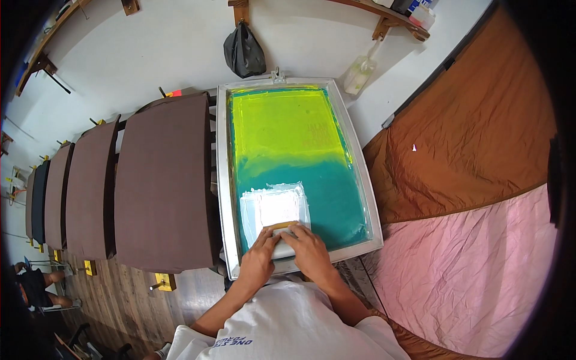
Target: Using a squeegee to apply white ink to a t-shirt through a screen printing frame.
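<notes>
**Both hands press a squeegee on the printing screen**

Nearest the lens, low in the centre of the frame, the left hand (259, 255) and right hand (309, 249) close together over a wooden-handled squeegee (284, 230). It rests at the lower edge of a white ink patch (275, 207) on the green and yellow screen (288, 150), inside its metal frame (221, 180). Brown platens (162, 180) line up to the left, and brown and pink cloth (474, 210) fills the right.

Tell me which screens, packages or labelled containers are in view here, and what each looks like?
Printing screen: flat on the table ahead, metal-framed rectangle, mesh yellow-green at the far end, teal nearer.
Spray bottle: hangs on the wall right of the frame, pale and translucent.
Containers: on the upper-right wall shelf, white with red and blue.
</notes>
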A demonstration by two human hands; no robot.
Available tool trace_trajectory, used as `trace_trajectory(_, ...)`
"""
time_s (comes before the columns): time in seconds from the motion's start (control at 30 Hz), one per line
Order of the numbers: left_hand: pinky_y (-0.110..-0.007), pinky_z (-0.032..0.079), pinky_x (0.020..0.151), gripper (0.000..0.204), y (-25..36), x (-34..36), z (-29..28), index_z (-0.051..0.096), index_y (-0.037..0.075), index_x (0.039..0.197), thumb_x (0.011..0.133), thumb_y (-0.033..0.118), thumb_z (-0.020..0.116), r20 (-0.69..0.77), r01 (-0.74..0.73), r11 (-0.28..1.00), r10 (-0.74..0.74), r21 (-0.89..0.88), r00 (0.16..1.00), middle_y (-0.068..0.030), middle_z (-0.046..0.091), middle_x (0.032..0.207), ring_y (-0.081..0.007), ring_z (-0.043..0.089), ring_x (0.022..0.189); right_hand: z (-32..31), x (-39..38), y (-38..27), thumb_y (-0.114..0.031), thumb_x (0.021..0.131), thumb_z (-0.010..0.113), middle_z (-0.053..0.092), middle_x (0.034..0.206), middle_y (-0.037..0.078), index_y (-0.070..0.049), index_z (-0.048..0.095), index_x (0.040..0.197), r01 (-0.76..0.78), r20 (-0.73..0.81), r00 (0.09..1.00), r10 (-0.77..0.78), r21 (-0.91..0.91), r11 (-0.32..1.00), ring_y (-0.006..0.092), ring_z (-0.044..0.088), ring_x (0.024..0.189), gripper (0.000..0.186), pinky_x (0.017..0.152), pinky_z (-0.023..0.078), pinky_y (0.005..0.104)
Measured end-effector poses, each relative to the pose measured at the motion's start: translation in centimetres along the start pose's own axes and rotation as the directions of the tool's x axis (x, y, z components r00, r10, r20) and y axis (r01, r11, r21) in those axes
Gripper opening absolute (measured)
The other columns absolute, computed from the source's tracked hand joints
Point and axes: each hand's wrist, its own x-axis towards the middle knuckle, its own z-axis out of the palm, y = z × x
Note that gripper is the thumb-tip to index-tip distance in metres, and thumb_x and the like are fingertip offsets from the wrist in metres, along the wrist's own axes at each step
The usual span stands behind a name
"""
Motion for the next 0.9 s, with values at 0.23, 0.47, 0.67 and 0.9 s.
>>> trace_trajectory(0.23,-0.043,0.043,0.105,0.066,0.3,-0.7,-0.2,0.054,-0.001,0.127,0.064,-0.018,0.054,-0.005,-0.001,1.000,0.001,-0.010,1.000,-0.0253,0.050,0.137,-0.0388,0.045,0.132,-0.2,-0.5,-0.3,0.012,0.070,0.057,0.056,0.128,0.017,-0.006,0.061,0.123,0.032,-0.023,0.999,-0.034,-0.069,0.997,0.0344,0.051,0.126,0.056,0.096,0.047,0.0429)
trace_trajectory(0.47,-0.043,0.044,0.105,0.065,0.5,-0.9,0.0,0.054,-0.002,0.127,0.064,-0.018,0.055,-0.025,-0.009,1.000,0.009,-0.014,1.000,-0.0252,0.050,0.137,-0.0390,0.045,0.131,-0.6,-0.7,-0.4,0.011,0.069,0.058,0.057,0.128,0.016,-0.007,0.062,0.123,0.008,0.040,0.999,-0.006,-0.062,0.998,0.0331,0.052,0.125,0.057,0.096,0.047,0.0434)
trace_trajectory(0.67,-0.044,0.043,0.105,0.063,0.7,-1.3,0.0,0.054,-0.002,0.126,0.065,-0.017,0.056,-0.005,-0.021,1.000,0.021,0.005,1.000,-0.0253,0.053,0.134,-0.0395,0.046,0.131,-0.5,-1.3,-0.6,0.011,0.071,0.055,0.057,0.127,0.017,-0.005,0.062,0.122,-0.003,0.010,1.000,0.003,-0.029,1.000,0.0342,0.052,0.124,0.054,0.098,0.046,0.0425)
trace_trajectory(0.9,-0.044,0.041,0.107,0.059,0.5,-1.8,0.3,0.054,-0.003,0.126,0.068,-0.014,0.057,0.019,-0.035,0.999,0.035,0.018,0.999,-0.0254,0.052,0.135,-0.0389,0.048,0.130,-0.4,-1.9,-0.7,0.008,0.075,0.055,0.056,0.128,0.017,-0.005,0.063,0.120,0.010,0.000,1.000,-0.010,-0.057,0.998,0.0350,0.053,0.123,0.048,0.093,0.050,0.0428)
